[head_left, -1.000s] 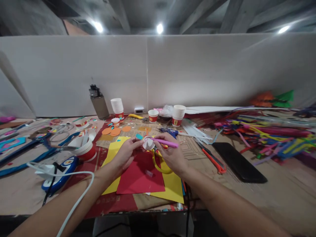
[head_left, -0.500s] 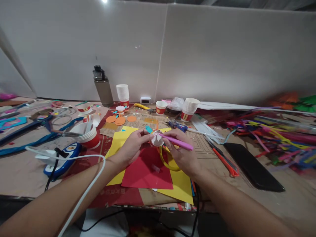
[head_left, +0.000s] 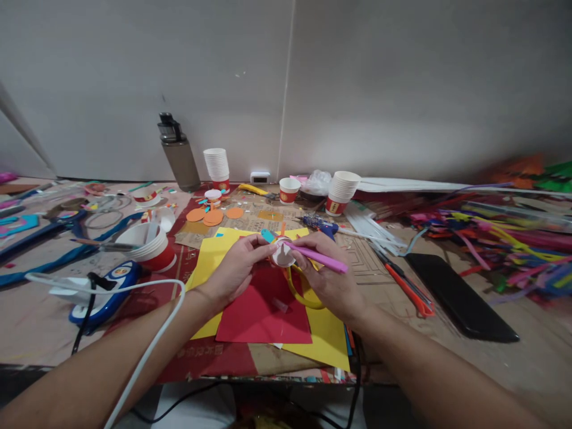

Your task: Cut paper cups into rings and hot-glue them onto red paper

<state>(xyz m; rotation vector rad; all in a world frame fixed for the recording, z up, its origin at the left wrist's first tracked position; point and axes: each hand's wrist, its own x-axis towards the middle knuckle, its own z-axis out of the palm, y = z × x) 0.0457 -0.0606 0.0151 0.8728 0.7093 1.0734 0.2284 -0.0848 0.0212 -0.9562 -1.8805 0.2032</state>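
Over the red sheet (head_left: 263, 319), my left hand (head_left: 236, 265) is closed on the side of a small white paper cup (head_left: 283, 256), its round end facing me. A teal piece (head_left: 267, 235) sticks out by the left fingertips, and an orange piece shows behind. My right hand (head_left: 328, 271) pinches a long flat purple strip (head_left: 324, 259) whose far end touches the cup. Below the right fingers hangs a yellow loop (head_left: 306, 298); whether it is fixed to the cup I cannot tell. Yellow sheets (head_left: 333, 342) lie underneath.
On the left are a stack of cups (head_left: 156, 256), a blue power strip (head_left: 118, 286) and a white cable (head_left: 172, 319) crossing my left forearm. Orange discs (head_left: 213, 218) and a bottle (head_left: 181, 158) stand beyond. To the right are a glue gun (head_left: 324, 226), cutter (head_left: 411, 289) and phone (head_left: 460, 298).
The view has tilted down slightly and shifted, so the table things appear a little further left. Both hands keep their grip on the cup and the purple strip, almost unmoved.
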